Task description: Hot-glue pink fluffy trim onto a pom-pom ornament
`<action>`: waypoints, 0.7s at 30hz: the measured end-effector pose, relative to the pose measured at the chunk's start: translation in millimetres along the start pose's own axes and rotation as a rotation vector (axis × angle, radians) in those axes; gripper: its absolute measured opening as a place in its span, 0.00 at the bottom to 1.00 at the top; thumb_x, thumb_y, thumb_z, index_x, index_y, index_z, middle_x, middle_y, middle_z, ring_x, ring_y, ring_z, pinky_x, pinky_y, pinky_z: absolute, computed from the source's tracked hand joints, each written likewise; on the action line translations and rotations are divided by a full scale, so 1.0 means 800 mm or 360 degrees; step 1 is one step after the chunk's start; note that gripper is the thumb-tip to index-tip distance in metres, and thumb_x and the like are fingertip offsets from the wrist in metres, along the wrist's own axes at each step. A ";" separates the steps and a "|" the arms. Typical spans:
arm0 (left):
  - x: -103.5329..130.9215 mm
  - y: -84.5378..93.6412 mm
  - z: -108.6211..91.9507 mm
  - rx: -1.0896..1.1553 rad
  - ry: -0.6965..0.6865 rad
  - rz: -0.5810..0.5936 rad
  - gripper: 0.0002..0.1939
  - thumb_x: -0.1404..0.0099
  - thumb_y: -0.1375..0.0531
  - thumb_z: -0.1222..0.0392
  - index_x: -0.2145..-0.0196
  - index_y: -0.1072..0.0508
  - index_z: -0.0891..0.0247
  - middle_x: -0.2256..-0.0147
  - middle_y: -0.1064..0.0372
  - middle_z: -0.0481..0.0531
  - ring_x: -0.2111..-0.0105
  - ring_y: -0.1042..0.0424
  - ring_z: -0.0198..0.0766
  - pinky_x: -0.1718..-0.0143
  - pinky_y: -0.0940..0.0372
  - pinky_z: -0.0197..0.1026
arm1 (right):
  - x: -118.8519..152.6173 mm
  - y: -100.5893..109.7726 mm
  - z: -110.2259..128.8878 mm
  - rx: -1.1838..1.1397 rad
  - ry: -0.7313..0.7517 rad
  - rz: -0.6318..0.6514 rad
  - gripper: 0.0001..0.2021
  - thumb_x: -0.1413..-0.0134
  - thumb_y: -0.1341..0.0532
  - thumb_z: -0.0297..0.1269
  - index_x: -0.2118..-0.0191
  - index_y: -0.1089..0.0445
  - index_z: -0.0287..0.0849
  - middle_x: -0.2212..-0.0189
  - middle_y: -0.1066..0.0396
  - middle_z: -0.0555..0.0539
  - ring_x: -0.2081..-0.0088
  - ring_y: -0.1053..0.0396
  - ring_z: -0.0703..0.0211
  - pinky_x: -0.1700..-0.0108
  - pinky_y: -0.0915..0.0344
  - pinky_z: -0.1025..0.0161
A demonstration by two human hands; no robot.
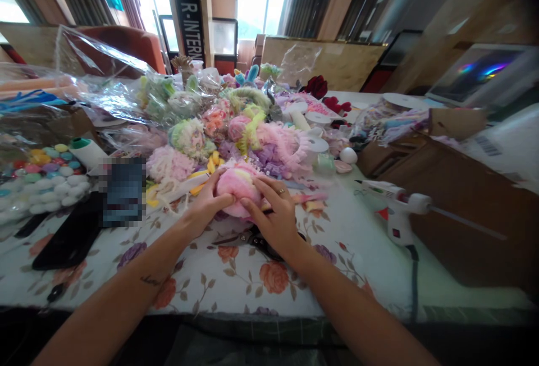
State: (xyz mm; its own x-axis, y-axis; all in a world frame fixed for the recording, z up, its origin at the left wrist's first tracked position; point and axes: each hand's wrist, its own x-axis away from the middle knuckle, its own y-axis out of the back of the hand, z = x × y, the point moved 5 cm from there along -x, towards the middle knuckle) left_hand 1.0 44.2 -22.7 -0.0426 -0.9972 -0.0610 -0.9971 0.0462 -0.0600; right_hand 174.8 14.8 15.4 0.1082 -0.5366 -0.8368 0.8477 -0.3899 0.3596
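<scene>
A round, fluffy pink ball [238, 185] with a pale yellow patch is held between both hands above the flowered tablecloth [189, 282]. My left hand [206, 203] is closed on its left side, thumb pressing the front. On the right side my right hand [273, 209] grips it, with the thumb at the lower front and the fingers over the top; a ring shows on one finger. Dark-handled scissors [265, 241] lie under my right hand, partly hidden by it. Ribbons and yarn pieces lie just behind the ball.
A heap of pastel yarn and ribbon [236, 113] spreads behind the hands. To the left are phones [71, 237], a thread spool [90, 155] and bagged pompoms [54, 186]. A white glue gun [398, 209] and brown cardboard box [471, 214] stand at right.
</scene>
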 end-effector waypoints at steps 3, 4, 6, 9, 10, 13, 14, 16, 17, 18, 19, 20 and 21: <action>0.002 0.001 0.002 -0.0011 0.0072 -0.0080 0.42 0.48 0.34 0.60 0.35 0.38 0.58 0.47 0.30 0.55 0.51 0.29 0.48 0.51 0.33 0.44 | 0.001 -0.001 0.004 0.0025 0.0054 0.0027 0.14 0.38 0.35 0.40 0.48 0.25 0.44 0.54 0.23 0.39 0.53 0.26 0.46 0.50 0.26 0.47; 0.003 0.000 0.001 0.0001 0.0096 -0.0086 0.43 0.47 0.34 0.61 0.34 0.39 0.57 0.47 0.30 0.55 0.52 0.29 0.47 0.53 0.32 0.43 | 0.001 -0.002 0.004 0.0031 0.0057 0.0035 0.15 0.38 0.35 0.40 0.48 0.26 0.44 0.54 0.23 0.39 0.52 0.26 0.46 0.50 0.27 0.46; 0.005 -0.002 -0.002 0.0056 0.0145 -0.0069 0.44 0.47 0.34 0.62 0.33 0.41 0.56 0.48 0.30 0.54 0.55 0.28 0.45 0.57 0.32 0.40 | 0.001 -0.001 0.002 0.0036 0.0042 0.0047 0.15 0.38 0.36 0.40 0.47 0.25 0.45 0.53 0.23 0.39 0.52 0.26 0.46 0.49 0.27 0.46; 0.007 -0.011 -0.010 0.0227 0.0223 0.0089 0.45 0.46 0.32 0.61 0.33 0.41 0.55 0.47 0.29 0.55 0.54 0.27 0.46 0.58 0.31 0.40 | -0.001 0.001 -0.004 0.0018 -0.0044 0.0024 0.14 0.38 0.36 0.42 0.48 0.25 0.45 0.53 0.23 0.39 0.51 0.26 0.46 0.48 0.27 0.47; 0.007 -0.015 -0.013 0.0306 0.0235 0.0183 0.44 0.46 0.31 0.58 0.33 0.40 0.55 0.46 0.29 0.57 0.53 0.27 0.48 0.57 0.30 0.42 | -0.002 0.003 -0.007 0.0007 -0.0086 0.0001 0.14 0.38 0.36 0.42 0.49 0.24 0.45 0.53 0.23 0.39 0.51 0.26 0.46 0.48 0.27 0.47; 0.008 -0.024 -0.021 0.0534 0.0230 0.0429 0.42 0.43 0.32 0.41 0.35 0.37 0.58 0.44 0.29 0.61 0.48 0.27 0.56 0.53 0.28 0.49 | -0.004 0.007 -0.014 -0.0038 -0.0193 -0.0058 0.15 0.38 0.36 0.44 0.50 0.24 0.43 0.53 0.22 0.39 0.51 0.25 0.47 0.47 0.27 0.49; 0.008 -0.025 -0.022 0.0582 0.0218 0.0460 0.43 0.42 0.34 0.36 0.36 0.36 0.59 0.44 0.29 0.63 0.47 0.28 0.58 0.51 0.28 0.51 | -0.004 0.008 -0.015 -0.0051 -0.0214 -0.0062 0.15 0.38 0.36 0.44 0.50 0.24 0.42 0.53 0.22 0.39 0.51 0.25 0.48 0.47 0.27 0.49; 0.008 -0.025 -0.023 0.0605 0.0208 0.0464 0.43 0.42 0.37 0.33 0.36 0.35 0.60 0.44 0.29 0.64 0.45 0.28 0.59 0.49 0.29 0.54 | -0.004 0.008 -0.016 -0.0066 -0.0233 -0.0053 0.15 0.38 0.36 0.44 0.50 0.23 0.42 0.53 0.22 0.39 0.51 0.25 0.48 0.47 0.27 0.50; 0.008 -0.025 -0.022 0.0582 0.0213 0.0455 0.42 0.41 0.35 0.35 0.36 0.36 0.59 0.44 0.29 0.63 0.45 0.28 0.59 0.49 0.29 0.54 | -0.004 0.007 -0.016 -0.0067 -0.0233 -0.0048 0.15 0.38 0.35 0.44 0.50 0.23 0.43 0.53 0.22 0.39 0.51 0.25 0.48 0.47 0.27 0.50; 0.009 -0.025 -0.021 0.0539 0.0215 0.0440 0.42 0.41 0.33 0.40 0.35 0.37 0.59 0.44 0.28 0.62 0.45 0.28 0.59 0.48 0.29 0.54 | -0.004 0.007 -0.015 -0.0063 -0.0231 -0.0046 0.15 0.38 0.35 0.44 0.50 0.23 0.43 0.53 0.22 0.40 0.51 0.25 0.48 0.47 0.27 0.50; 0.009 -0.024 -0.020 0.0485 0.0213 0.0418 0.41 0.42 0.32 0.45 0.34 0.38 0.58 0.44 0.28 0.61 0.45 0.28 0.58 0.47 0.30 0.54 | -0.004 0.007 -0.014 -0.0055 -0.0224 -0.0041 0.15 0.38 0.35 0.44 0.50 0.23 0.44 0.53 0.22 0.40 0.51 0.25 0.48 0.47 0.27 0.50; 0.010 -0.023 -0.019 0.0425 0.0208 0.0393 0.42 0.42 0.31 0.50 0.33 0.39 0.57 0.44 0.28 0.60 0.45 0.29 0.57 0.45 0.31 0.54 | -0.004 0.006 -0.013 -0.0043 -0.0216 -0.0032 0.15 0.38 0.35 0.44 0.50 0.23 0.45 0.53 0.22 0.40 0.51 0.25 0.47 0.46 0.27 0.49; 0.010 -0.021 -0.018 0.0369 0.0198 0.0363 0.43 0.43 0.31 0.54 0.33 0.39 0.57 0.44 0.28 0.59 0.45 0.29 0.56 0.44 0.33 0.55 | -0.003 0.005 -0.013 -0.0030 -0.0209 -0.0021 0.15 0.38 0.35 0.44 0.49 0.23 0.45 0.52 0.22 0.40 0.50 0.25 0.47 0.46 0.27 0.48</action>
State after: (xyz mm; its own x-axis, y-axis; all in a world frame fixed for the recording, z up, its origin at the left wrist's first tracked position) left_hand 16.9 34.7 -7.7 -0.2842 -0.9585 0.0224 -0.9209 0.2664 -0.2845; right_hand 183.4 22.0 15.1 0.0291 -0.6252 -0.7799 0.8584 -0.3842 0.3400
